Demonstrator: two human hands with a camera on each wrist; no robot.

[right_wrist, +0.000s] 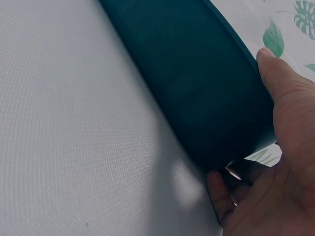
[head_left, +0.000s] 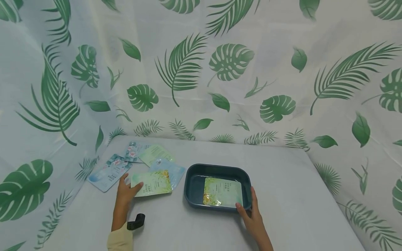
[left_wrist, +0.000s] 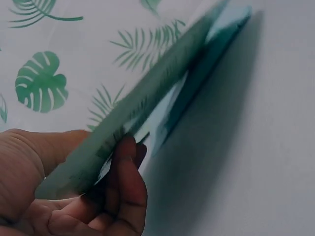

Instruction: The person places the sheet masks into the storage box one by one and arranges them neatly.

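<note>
Green packet [head_left: 155, 183] is pinched by the left hand [head_left: 126, 191], four others [head_left: 158, 156] left beyond; one [head_left: 221, 191] is laid in the tray [head_left: 197, 184] gripped by the right hand [head_left: 255, 220].

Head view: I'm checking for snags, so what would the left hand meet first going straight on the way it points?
Most likely the nearer blue floral packet, just ahead of the left hand; height is hard to judge, so the hand might pass above.
</note>
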